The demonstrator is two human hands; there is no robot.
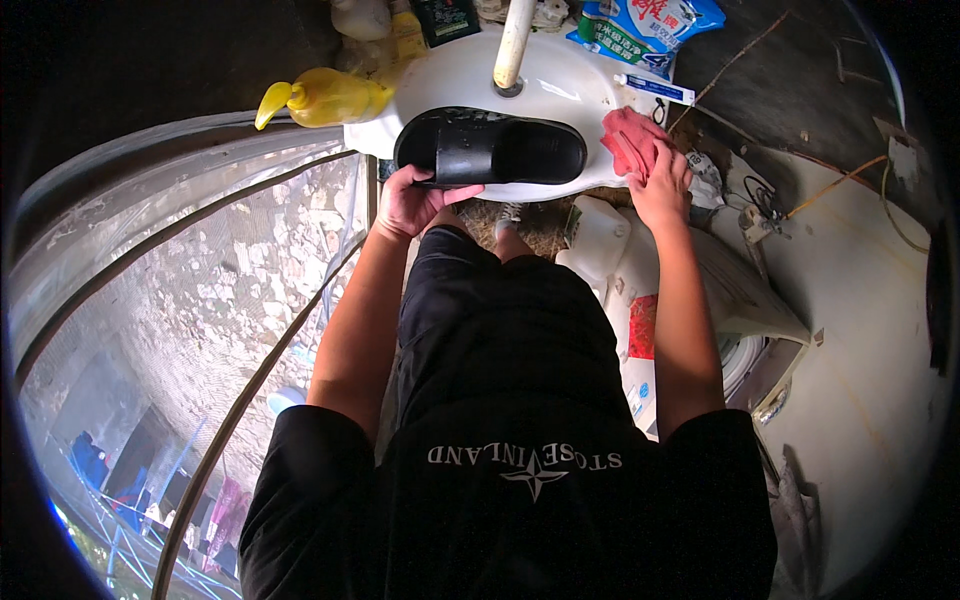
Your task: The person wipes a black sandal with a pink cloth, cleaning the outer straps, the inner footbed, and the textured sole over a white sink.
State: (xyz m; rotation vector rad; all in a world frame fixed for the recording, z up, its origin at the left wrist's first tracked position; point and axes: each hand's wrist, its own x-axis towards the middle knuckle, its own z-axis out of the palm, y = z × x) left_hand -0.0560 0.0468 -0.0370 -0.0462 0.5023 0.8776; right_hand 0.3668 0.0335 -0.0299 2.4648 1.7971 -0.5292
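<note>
A black slide sandal (487,146) lies sideways over the white washbasin (457,75), its strap toward the left. My left hand (416,201) grips its near left edge, with the thumb at the strap end and the fingers beneath. At the basin's right rim, my right hand (661,187) holds a crumpled pink-red cloth (634,142), fingers over its near side. A pale pipe-like spout (516,41) comes down over the drain behind the sandal. Whether the cloth rests on the rim or hangs just above it, I cannot tell.
A yellow pump bottle (337,97) leans at the basin's left. Behind on the right lie a blue detergent bag (649,30) and a toothpaste tube (656,88). White plastic jugs (600,229) stand below, near a washing machine (750,307). A window (225,262) borders the left.
</note>
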